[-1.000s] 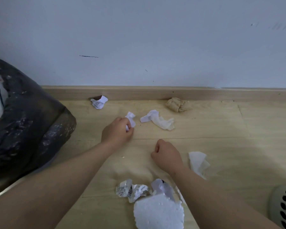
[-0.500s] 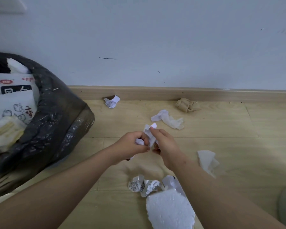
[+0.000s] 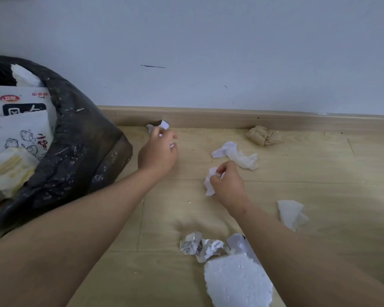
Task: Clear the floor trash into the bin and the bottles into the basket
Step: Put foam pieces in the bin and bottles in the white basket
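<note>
1. There is a single view, from a wide-angle camera worn on the person's head. It looks forward and down over both bare forearms, which enter from the lower corners.
2. It faces a pale wall (image 3: pixel 231 41). The baseboard (image 3: pixel 208 117) crosses the frame above the middle, and the wood floor (image 3: pixel 319 173) fills the rest.
3. It is close to the floor. The left hand (image 3: pixel 157 151) and the right hand (image 3: pixel 227 185), gripping crumpled paper (image 3: pixel 209 182), lie mid-frame.
4. The left edge cuts the black bin bag (image 3: pixel 82 151), and the bottom edge cuts the white foam (image 3: pixel 237 282).

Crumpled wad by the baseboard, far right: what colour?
Tan brown; the crumpled paper wad shows best in the head view.
</note>
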Demonstrator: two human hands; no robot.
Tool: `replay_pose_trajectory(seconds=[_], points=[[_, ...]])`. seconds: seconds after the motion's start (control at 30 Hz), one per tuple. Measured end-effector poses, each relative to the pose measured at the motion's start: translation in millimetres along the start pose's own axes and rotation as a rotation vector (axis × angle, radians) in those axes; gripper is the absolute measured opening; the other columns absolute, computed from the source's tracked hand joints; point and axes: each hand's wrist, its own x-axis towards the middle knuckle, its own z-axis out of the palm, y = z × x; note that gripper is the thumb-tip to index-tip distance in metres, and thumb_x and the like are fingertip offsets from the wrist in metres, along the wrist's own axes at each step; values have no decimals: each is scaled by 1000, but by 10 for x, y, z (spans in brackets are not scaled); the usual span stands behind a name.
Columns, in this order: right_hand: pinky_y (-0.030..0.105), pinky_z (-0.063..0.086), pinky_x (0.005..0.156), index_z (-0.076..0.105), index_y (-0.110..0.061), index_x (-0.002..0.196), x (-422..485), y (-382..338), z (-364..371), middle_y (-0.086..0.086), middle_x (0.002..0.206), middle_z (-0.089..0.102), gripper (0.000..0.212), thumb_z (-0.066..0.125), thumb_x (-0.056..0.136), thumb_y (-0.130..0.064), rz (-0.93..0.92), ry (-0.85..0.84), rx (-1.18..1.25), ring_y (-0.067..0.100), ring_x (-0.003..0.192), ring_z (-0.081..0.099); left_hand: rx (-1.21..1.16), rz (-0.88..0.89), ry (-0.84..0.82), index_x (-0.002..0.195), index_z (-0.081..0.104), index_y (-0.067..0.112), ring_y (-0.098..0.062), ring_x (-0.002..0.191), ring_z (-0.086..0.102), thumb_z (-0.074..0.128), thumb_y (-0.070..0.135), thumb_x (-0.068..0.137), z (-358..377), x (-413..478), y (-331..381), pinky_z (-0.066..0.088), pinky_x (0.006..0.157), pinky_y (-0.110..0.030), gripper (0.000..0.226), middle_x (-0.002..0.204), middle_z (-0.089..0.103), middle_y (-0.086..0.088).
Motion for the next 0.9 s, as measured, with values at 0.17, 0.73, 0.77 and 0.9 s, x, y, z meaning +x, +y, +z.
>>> replay_pose_trajectory(seconds=[0.17,0.73,0.77,0.9], points=[[12,36,42,27,-24,139,164,-32,10,0,73,47,55,41,90,-2,-97,-27,-31,8,58,46,55,-11,77,139,29,38,-21,97,56,38,0,85,24,324,-140,40,65,-31,67,133,36,7],[35,43,87,35,-10,139,385,62,235,17,131,47,43,41,96,-13,-309,-25,-666,33,114,50,268,-30,-21,106,55,21,-34,91,59,42,32,96,370,-204,-242,43,65,-35,20,107,56,-7],[36,43,88,37,-11,137,338,100,254,17,129,49,42,41,95,-14,-345,-35,-699,32,114,50,275,-16,-46,106,55,22,-33,93,59,43,33,96,380,-251,-232,45,67,-34,20,107,57,-6],[36,41,85,41,-14,133,133,238,223,13,124,51,39,41,94,-14,-410,-127,-805,32,109,50,272,19,-182,105,54,25,-27,99,60,44,39,94,363,-393,-236,47,75,-32,20,109,60,0]])
